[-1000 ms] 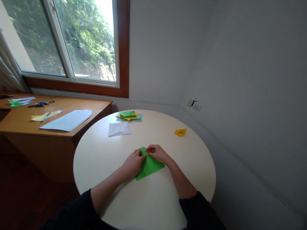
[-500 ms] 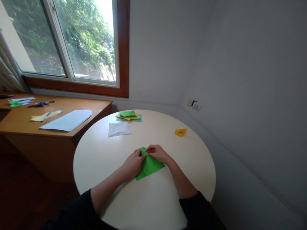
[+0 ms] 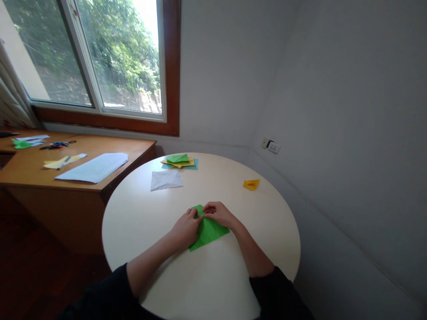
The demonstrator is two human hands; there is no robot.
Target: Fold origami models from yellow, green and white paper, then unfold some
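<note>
A green sheet of paper with crease lines lies on the white round table in front of me. My left hand rests over its left side, the fingers closed on the paper near the top. At the upper right part, my right hand pinches the paper with curled fingers. Both thumbs come close together at the upper middle of the sheet. The fold under my fingers is partly hidden.
Toward the back lie a creased white sheet and a stack of coloured papers. A folded yellow paper sits at the right. On the wooden desk are white sheets, scissors and yellow paper.
</note>
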